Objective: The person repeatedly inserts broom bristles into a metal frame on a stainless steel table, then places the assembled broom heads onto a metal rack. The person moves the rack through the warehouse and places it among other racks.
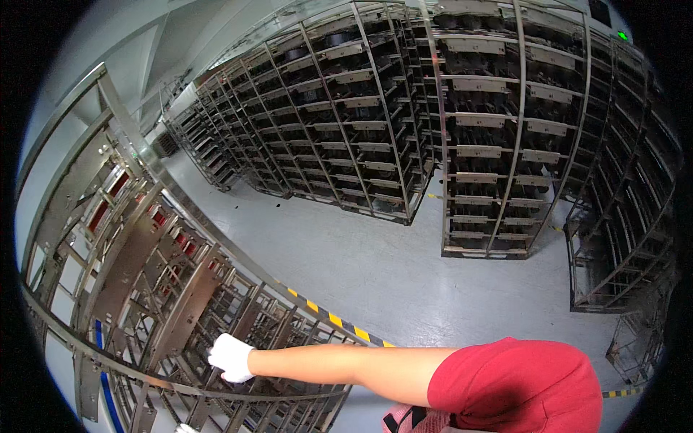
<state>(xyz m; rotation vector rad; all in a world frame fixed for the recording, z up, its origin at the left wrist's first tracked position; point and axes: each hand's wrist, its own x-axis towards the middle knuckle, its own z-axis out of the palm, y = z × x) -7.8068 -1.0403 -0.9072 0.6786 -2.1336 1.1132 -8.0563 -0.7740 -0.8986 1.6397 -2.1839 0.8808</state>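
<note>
My right hand (231,358), in a white glove, reaches leftward across my body from a red sleeve. It is at the metal rack (180,317) on the left, over its inner bars and rails. Its fingers are curled; what they hold, if anything, is hidden. Only a sliver of white glove, apparently my left hand (186,428), shows at the bottom edge beside the rack, its fingers out of sight. Metal plates, slats and small red parts (159,215) sit inside this rack.
Tall metal racks (346,130) with dark contents stand across the grey floor (317,238). Another tall rack (480,151) stands right of centre, with more racks (628,195) at the far right. Yellow-and-black tape (336,320) marks the floor by the near rack.
</note>
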